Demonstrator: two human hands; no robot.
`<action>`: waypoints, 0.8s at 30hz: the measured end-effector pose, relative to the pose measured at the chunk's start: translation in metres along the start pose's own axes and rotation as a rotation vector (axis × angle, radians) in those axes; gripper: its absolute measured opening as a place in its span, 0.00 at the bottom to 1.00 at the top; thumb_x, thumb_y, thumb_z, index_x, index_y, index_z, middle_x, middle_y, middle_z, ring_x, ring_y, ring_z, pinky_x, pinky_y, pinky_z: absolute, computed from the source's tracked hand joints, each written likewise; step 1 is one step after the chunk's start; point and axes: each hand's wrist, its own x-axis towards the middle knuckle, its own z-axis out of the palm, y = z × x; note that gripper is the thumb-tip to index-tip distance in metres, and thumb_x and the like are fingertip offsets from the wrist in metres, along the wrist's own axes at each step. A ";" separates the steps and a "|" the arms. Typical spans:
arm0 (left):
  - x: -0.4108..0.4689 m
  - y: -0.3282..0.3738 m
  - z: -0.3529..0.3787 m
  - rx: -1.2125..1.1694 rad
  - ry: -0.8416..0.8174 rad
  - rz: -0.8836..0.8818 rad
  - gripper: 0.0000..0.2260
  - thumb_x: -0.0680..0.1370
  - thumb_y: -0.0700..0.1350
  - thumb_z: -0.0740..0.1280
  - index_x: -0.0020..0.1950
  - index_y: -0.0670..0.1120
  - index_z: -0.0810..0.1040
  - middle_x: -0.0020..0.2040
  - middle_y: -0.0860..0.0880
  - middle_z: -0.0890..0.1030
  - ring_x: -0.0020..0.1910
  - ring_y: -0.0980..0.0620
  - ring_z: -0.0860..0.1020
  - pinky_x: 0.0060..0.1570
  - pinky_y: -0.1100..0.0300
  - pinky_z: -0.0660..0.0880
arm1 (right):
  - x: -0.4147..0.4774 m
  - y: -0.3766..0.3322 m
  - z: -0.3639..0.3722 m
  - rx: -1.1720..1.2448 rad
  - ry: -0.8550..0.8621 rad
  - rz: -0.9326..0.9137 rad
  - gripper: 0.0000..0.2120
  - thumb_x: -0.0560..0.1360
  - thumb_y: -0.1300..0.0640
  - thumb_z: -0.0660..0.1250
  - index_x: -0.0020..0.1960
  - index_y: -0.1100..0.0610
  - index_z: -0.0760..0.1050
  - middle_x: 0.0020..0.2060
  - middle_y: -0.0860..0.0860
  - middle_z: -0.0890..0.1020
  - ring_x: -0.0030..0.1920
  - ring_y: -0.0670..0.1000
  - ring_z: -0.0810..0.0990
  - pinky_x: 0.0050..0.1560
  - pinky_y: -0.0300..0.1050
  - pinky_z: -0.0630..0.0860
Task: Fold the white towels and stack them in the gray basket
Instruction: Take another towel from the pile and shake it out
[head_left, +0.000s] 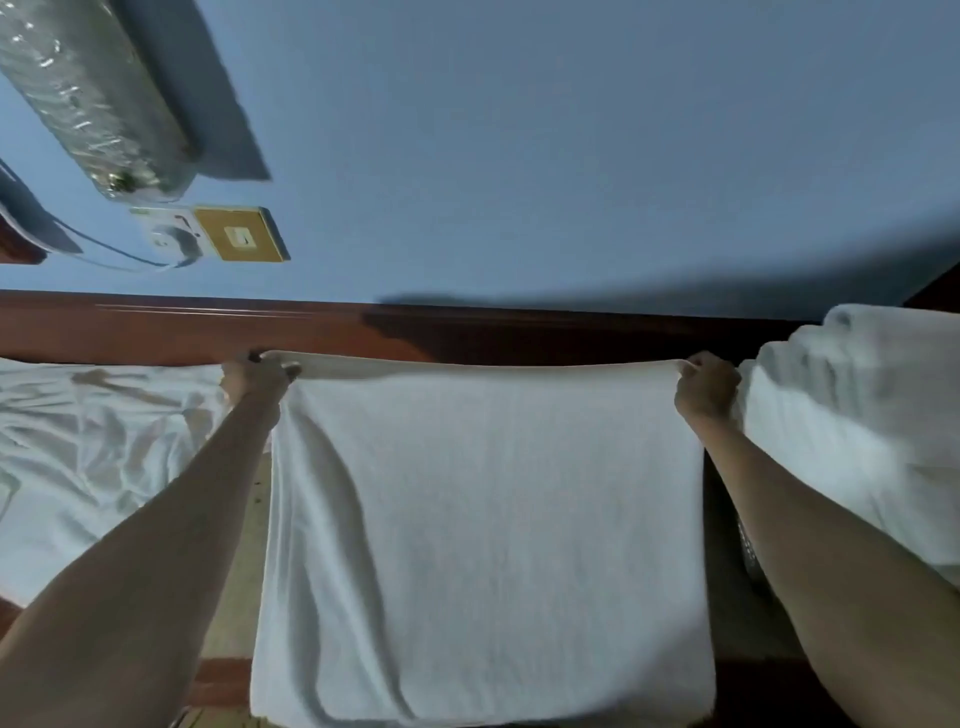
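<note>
A white towel hangs spread out in front of me, held up by its top edge. My left hand pinches the top left corner. My right hand pinches the top right corner. The cloth hangs down between my forearms, doubled over at the top edge, with soft vertical creases on its left side. A pile of more white towels lies at the right, just beside my right hand. The gray basket is mostly hidden; only a dark patch shows below my right forearm, and I cannot tell what it is.
A bed with a crumpled white sheet lies at the left. A dark wooden headboard runs across behind the towel, below a blue wall. A wall socket and switch plate and a foil-wrapped tube are at the upper left.
</note>
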 end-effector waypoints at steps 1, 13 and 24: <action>0.010 0.003 0.010 -0.036 0.018 -0.017 0.09 0.73 0.36 0.77 0.49 0.46 0.81 0.51 0.40 0.84 0.48 0.43 0.84 0.53 0.46 0.83 | 0.010 -0.008 0.008 0.001 0.009 -0.008 0.09 0.79 0.68 0.63 0.55 0.68 0.81 0.52 0.69 0.82 0.55 0.69 0.80 0.53 0.57 0.77; 0.091 -0.070 0.119 -0.306 -0.026 -0.140 0.10 0.78 0.25 0.62 0.50 0.39 0.76 0.47 0.44 0.78 0.44 0.47 0.80 0.38 0.61 0.83 | 0.066 0.033 0.134 0.011 -0.069 0.056 0.09 0.81 0.65 0.64 0.51 0.70 0.80 0.48 0.70 0.81 0.53 0.66 0.80 0.47 0.48 0.68; -0.005 -0.165 0.208 0.580 -0.353 0.831 0.21 0.82 0.43 0.61 0.75 0.42 0.69 0.72 0.39 0.71 0.69 0.37 0.71 0.65 0.43 0.72 | -0.016 0.058 0.228 -0.009 -0.089 -0.460 0.15 0.80 0.63 0.65 0.66 0.64 0.72 0.70 0.63 0.69 0.73 0.62 0.69 0.71 0.49 0.68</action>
